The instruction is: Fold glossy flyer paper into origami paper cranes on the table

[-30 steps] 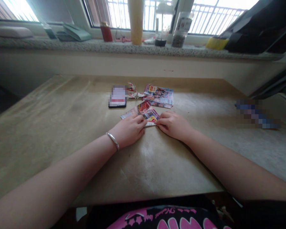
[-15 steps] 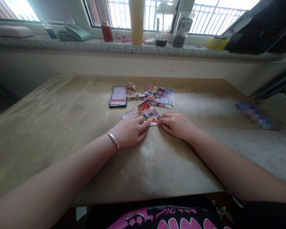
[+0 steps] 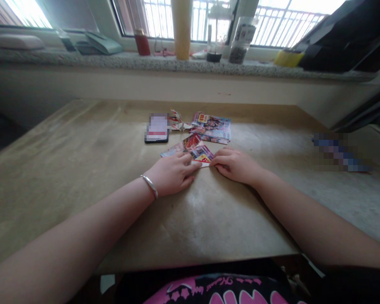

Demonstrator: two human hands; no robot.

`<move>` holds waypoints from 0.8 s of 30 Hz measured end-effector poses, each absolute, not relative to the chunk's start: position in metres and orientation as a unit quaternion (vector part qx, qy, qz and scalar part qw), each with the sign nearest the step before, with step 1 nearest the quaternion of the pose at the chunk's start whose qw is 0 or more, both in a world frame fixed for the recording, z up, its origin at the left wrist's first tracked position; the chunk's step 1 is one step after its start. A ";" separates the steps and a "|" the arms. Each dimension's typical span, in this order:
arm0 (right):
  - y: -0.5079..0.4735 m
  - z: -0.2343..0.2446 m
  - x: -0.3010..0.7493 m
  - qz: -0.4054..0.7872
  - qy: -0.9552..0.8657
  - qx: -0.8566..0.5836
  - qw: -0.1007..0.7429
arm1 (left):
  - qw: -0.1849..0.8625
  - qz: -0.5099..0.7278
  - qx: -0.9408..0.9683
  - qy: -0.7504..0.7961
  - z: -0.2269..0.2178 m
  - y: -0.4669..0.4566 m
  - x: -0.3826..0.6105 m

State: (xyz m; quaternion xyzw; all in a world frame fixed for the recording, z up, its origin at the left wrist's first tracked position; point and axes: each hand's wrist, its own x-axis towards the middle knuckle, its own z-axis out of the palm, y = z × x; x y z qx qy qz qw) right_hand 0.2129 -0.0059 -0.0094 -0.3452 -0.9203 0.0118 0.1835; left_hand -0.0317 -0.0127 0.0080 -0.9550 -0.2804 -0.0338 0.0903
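Observation:
A printed, colourful paper sheet (image 3: 187, 144) lies on the table, folded, with a pale strip along its near edge. My left hand (image 3: 172, 172), with a silver bangle at the wrist, rests on the sheet's near left part. Its fingers are stretched and a little apart, and the thumb lies off the paper. At the sheet's right corner, my right hand (image 3: 236, 165) is closed, its fingertips pinching the paper's edge. Just beyond is a stack of similar printed sheets (image 3: 217, 127). Beside the stack sits a folded paper piece with pointed ends (image 3: 179, 122).
A phone (image 3: 157, 128) with a blurred screen lies left of the papers. Toward the right edge of the table (image 3: 82, 177) is a blurred bluish strip (image 3: 340, 153). A red bottle (image 3: 142, 43) and clear containers (image 3: 240, 40) stand on the stone windowsill (image 3: 114, 61).
My left index fingertip has slid slightly right along the sheet's near edge. The right hand has barely shifted, and the other things stay in place.

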 end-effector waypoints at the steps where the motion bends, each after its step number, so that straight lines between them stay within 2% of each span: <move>1: -0.006 -0.009 0.212 0.014 -0.922 -0.339 0.188 | 0.090 -0.030 -0.955 -0.281 0.008 -0.013 -0.032; 13: -0.007 -0.005 0.201 -0.018 -0.936 -0.307 0.172 | 0.101 -0.044 -0.956 -0.273 0.009 -0.013 -0.032; 24: -0.007 -0.003 0.209 -0.007 -0.923 -0.349 0.161 | 0.089 -0.036 -0.955 -0.282 0.008 -0.012 -0.033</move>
